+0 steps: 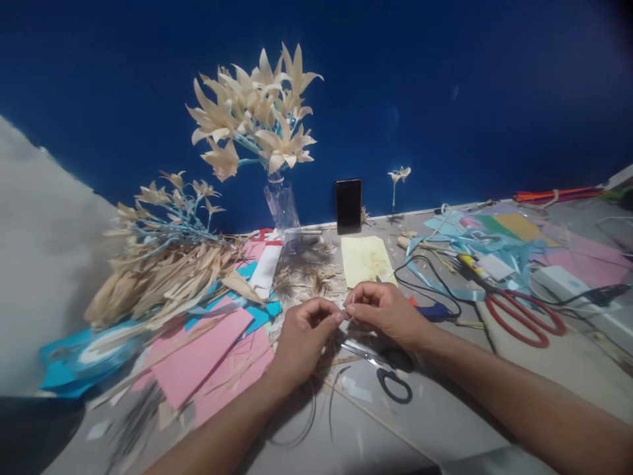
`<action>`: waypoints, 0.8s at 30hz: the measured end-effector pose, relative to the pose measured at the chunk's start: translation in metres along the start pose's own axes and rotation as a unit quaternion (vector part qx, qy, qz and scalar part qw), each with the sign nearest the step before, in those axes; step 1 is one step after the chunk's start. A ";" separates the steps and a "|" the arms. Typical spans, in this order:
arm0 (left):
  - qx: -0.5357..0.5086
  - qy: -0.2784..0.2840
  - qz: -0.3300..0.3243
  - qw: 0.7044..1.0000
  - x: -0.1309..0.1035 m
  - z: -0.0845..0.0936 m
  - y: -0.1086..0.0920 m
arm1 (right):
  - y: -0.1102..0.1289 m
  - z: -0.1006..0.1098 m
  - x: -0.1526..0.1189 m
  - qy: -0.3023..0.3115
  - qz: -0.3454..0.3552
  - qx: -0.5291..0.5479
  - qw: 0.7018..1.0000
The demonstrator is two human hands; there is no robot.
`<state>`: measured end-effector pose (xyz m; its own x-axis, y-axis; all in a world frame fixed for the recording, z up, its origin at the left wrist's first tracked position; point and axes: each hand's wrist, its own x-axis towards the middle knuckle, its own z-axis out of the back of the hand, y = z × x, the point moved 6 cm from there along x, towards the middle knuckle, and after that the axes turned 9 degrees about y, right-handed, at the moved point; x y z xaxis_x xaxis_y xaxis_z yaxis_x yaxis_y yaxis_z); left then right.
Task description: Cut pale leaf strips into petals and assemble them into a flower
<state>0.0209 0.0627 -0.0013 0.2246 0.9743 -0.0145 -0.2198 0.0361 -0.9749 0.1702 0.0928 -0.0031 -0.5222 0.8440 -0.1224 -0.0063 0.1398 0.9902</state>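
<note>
Head: scissors near right hand

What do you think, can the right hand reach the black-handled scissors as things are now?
Probably yes: the black-handled scissors lie close to the right hand, and nothing seems to cover their nearer handle loop. That hand's fingertips, though, look busy beside the left hand.

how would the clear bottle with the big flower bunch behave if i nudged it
The bottle would probably tip easily, since the bunch of flowers spreads well past its narrow body. Its see-through walls look like plastic, so it may be light for its size. The petals look thin and may bend or tear.
</note>
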 end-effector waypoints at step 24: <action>0.068 -0.018 -0.004 0.997 -0.004 -0.009 -0.001 | 0.004 -0.005 -0.009 -0.044 0.089 -0.141 0.985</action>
<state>0.0286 0.0569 -0.0024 0.1934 0.9811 0.0031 -0.3462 0.0713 -0.9355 0.1707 0.0838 0.0023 -0.4611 0.8852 0.0607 -0.1653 -0.1529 0.9743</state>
